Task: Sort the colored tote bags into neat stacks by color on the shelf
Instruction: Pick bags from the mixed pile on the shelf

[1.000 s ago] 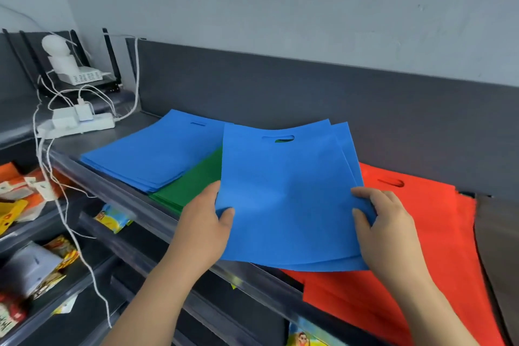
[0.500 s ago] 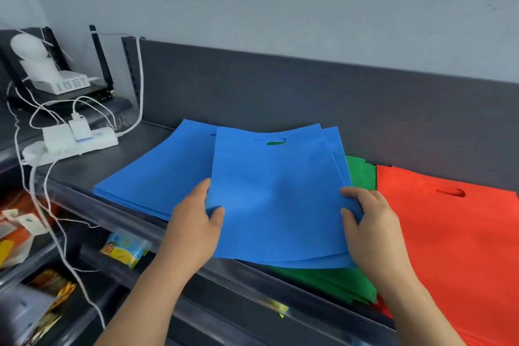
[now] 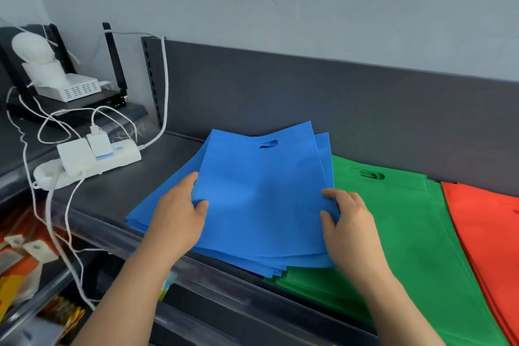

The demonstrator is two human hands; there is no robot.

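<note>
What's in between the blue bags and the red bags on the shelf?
A stack of green bags lies between the blue bags and the red bags, as the head view shows.

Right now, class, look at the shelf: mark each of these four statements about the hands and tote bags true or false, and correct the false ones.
1. The left hand and the right hand both grip the blue tote bags. True.
2. The green tote bags lie left of the blue ones. False: they lie to the right.
3. The orange-red tote bags lie right of the green ones. True.
4. The white power strip rests on the blue bags. False: it lies on the shelf, apart, to their left.
</note>
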